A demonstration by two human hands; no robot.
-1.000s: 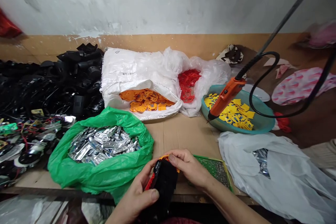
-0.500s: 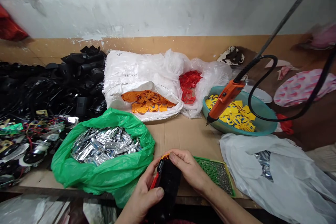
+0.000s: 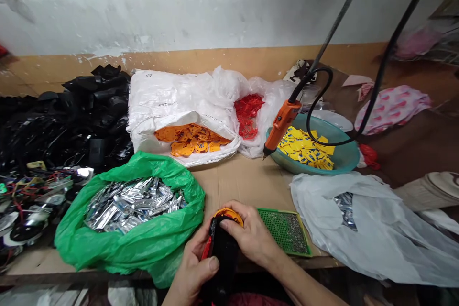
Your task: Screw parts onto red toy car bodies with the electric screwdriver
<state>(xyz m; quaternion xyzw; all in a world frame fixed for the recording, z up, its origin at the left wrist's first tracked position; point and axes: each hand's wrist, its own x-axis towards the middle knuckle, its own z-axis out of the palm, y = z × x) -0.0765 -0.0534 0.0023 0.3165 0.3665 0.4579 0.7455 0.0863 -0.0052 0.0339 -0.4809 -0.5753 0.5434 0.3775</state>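
Observation:
Between my hands, low in the middle of the head view, is a black plastic casing point(image 3: 224, 253). A curved orange plastic piece point(image 3: 231, 215) sits at its far end, and a red strip point(image 3: 207, 247) runs along its left side. My left hand point(image 3: 193, 265) wraps around the casing's left side, thumb across the near part. The fingers of my right hand point(image 3: 253, 234) are closed on the far end, thumb pressed beside the orange piece. Both palms and the casing's underside are hidden.
An orange electric screwdriver point(image 3: 282, 126) hangs over the cardboard-topped table point(image 3: 236, 184). Right of my hands lies a green tray point(image 3: 272, 222) of screws. Around are a green bag point(image 3: 143, 244) of metal strips, a white sack point(image 3: 154, 100) of orange parts and a teal basin point(image 3: 347, 160) of yellow pieces.
The casing has tilted, so more of the orange piece at its far end shows. My right thumb has shifted lower on it. The camera view has turned slightly right.

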